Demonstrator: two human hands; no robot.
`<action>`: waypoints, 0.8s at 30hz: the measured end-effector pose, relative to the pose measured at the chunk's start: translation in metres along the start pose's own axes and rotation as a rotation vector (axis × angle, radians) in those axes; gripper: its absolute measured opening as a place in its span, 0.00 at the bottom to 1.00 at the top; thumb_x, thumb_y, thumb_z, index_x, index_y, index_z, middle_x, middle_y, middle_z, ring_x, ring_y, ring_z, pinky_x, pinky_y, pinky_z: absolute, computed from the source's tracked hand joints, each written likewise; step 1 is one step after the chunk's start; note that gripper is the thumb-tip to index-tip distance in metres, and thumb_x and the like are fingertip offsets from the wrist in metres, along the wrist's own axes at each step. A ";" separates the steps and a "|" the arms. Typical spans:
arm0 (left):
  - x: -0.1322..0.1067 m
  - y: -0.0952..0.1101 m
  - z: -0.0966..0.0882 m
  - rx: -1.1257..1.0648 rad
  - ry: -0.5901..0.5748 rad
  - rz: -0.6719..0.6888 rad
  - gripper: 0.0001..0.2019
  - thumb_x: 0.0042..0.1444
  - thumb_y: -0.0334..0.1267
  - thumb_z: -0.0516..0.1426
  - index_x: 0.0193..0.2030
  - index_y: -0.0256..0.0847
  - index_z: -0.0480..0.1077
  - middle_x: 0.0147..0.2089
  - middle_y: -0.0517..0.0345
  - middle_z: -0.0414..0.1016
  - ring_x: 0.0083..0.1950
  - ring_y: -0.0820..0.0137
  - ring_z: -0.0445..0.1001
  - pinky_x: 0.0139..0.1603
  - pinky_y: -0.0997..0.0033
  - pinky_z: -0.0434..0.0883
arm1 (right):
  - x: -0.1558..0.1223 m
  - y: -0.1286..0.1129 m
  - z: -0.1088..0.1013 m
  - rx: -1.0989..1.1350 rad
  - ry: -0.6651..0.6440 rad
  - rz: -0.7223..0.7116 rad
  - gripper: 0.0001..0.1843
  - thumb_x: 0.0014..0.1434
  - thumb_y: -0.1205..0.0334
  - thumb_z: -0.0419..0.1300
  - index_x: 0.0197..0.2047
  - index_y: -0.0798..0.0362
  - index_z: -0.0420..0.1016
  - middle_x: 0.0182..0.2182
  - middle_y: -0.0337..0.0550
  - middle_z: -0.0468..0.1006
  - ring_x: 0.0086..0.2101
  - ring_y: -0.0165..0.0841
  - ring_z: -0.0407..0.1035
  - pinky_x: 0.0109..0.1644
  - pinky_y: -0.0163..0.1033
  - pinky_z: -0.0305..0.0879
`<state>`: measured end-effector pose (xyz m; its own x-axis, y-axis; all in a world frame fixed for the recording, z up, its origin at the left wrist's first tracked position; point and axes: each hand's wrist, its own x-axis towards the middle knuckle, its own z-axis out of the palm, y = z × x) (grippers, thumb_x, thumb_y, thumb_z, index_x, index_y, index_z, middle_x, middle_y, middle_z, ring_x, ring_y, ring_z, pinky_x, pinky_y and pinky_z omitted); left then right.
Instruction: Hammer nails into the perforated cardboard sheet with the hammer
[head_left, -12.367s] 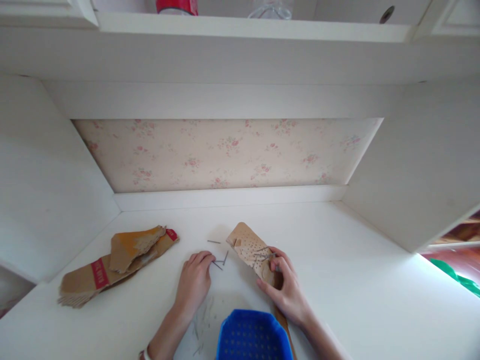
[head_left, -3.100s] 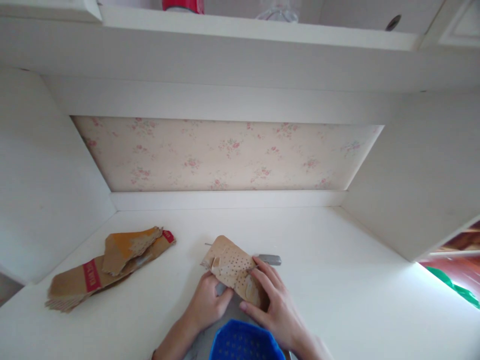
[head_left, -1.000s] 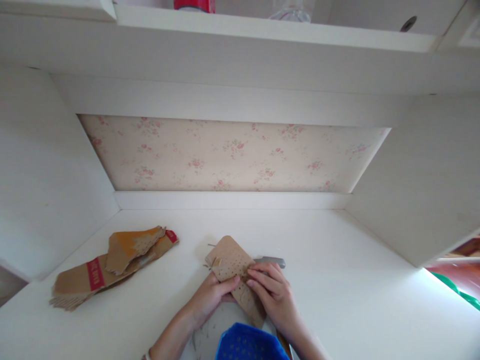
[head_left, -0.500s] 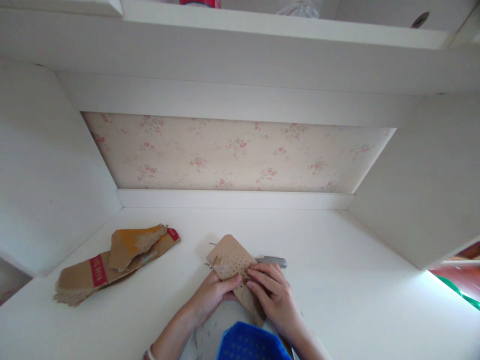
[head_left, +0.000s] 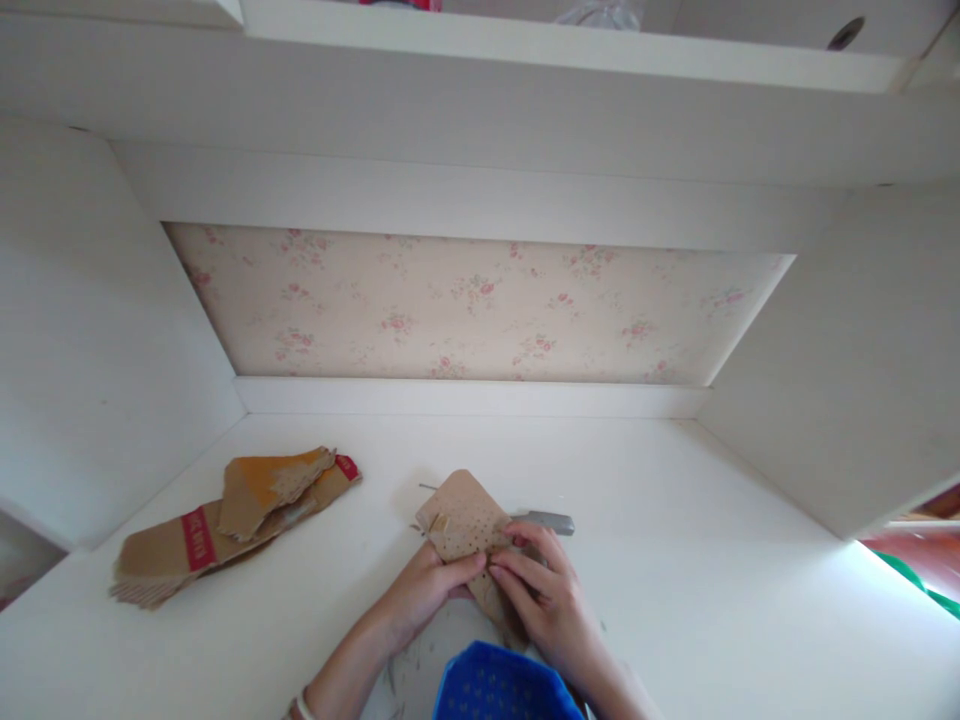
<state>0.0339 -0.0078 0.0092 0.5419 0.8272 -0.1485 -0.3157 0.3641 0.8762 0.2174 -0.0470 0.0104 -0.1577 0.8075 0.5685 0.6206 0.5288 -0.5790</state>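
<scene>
A brown piece of cardboard (head_left: pixel 468 512) with rows of small punched holes is tilted up in front of me, its far corner rounded. My left hand (head_left: pixel 431 590) grips its left edge, thumb on top and fingers underneath. On its right side my right hand (head_left: pixel 544 580) pinches at the surface near the holes; whatever lies between thumb and fingertips is too small to make out. A small torn flap (head_left: pixel 439 524) stands up on the cardboard's left part. Just beyond my right hand lies a grey-handled tool (head_left: pixel 551 522), its front end hidden behind the cardboard.
At the left lie folded, torn brown cardboard pieces (head_left: pixel 161 560) with red print. A blue container with a dotted pattern (head_left: pixel 506 690) is at the bottom edge. Small scraps litter the white tabletop (head_left: pixel 675 580). White side panels and a shelf (head_left: pixel 480 100) surround the space.
My right hand's index finger has lifted and curled, while its thumb and other fingers stay at the cardboard. My left hand keeps its grip; the cardboard has barely shifted.
</scene>
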 end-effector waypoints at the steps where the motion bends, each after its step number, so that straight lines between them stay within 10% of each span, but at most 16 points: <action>1: 0.000 0.000 0.000 -0.007 -0.004 0.007 0.23 0.52 0.42 0.67 0.55 0.39 0.75 0.52 0.44 0.79 0.51 0.55 0.77 0.50 0.59 0.72 | -0.001 0.001 0.001 -0.012 -0.006 -0.004 0.09 0.64 0.65 0.59 0.40 0.44 0.81 0.50 0.47 0.73 0.48 0.40 0.69 0.50 0.48 0.73; 7: 0.002 -0.001 -0.001 -0.067 -0.013 0.016 0.21 0.52 0.38 0.67 0.53 0.38 0.76 0.51 0.44 0.80 0.51 0.55 0.78 0.51 0.59 0.72 | -0.007 0.008 0.005 -0.029 0.007 0.004 0.11 0.63 0.63 0.61 0.48 0.41 0.78 0.53 0.47 0.70 0.51 0.42 0.68 0.54 0.51 0.72; 16: 0.000 0.005 -0.001 -0.177 0.060 -0.010 0.20 0.51 0.39 0.68 0.51 0.35 0.76 0.52 0.43 0.80 0.55 0.53 0.76 0.58 0.55 0.70 | -0.011 0.007 0.006 -0.041 -0.189 0.196 0.59 0.43 0.64 0.74 0.71 0.37 0.46 0.70 0.52 0.48 0.67 0.54 0.50 0.66 0.64 0.58; 24: -0.007 0.009 -0.003 -0.227 -0.082 -0.003 0.23 0.52 0.44 0.68 0.53 0.36 0.75 0.56 0.42 0.77 0.59 0.53 0.73 0.62 0.53 0.66 | -0.010 0.005 0.000 0.026 -0.175 0.162 0.55 0.49 0.69 0.65 0.72 0.41 0.38 0.70 0.51 0.51 0.68 0.49 0.47 0.69 0.64 0.51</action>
<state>0.0249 -0.0089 0.0164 0.6016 0.7918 -0.1054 -0.4756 0.4611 0.7491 0.2220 -0.0523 0.0013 -0.1892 0.9142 0.3584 0.6293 0.3931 -0.6705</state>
